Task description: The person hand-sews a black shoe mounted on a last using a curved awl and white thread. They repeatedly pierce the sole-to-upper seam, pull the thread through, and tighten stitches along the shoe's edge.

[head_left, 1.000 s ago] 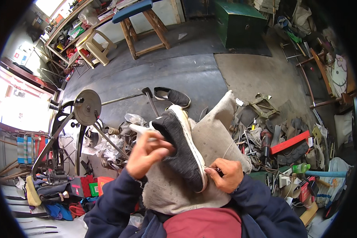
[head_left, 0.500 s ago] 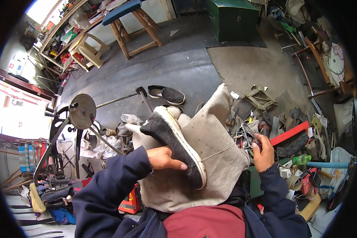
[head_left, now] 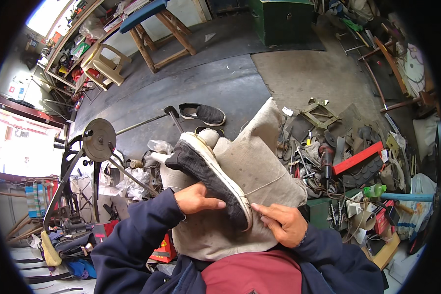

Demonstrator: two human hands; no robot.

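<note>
Likely stitching, our left hand (head_left: pixel 193 198) clasps the shoe (head_left: pixel 212 175) near the cloth's (head_left: pixel 257 161) left edge; our right hand's (head_left: pixel 285 225) grip we cannot tell. Next probably calls for tightening the thread (head_left: pixel 267 185).

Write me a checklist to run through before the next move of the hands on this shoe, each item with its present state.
1. Shoe supported: ok, lying on the pale cloth.
2. Left hand on the shoe: ok, its thumb lies along the dark side.
3. Right hand at the sole: ok, fingertips right by its edge.
4. Thread in sight: ok, running from the sole over the cloth.
5. Right hand free of any tool: cannot tell, its palm is hidden.
</note>
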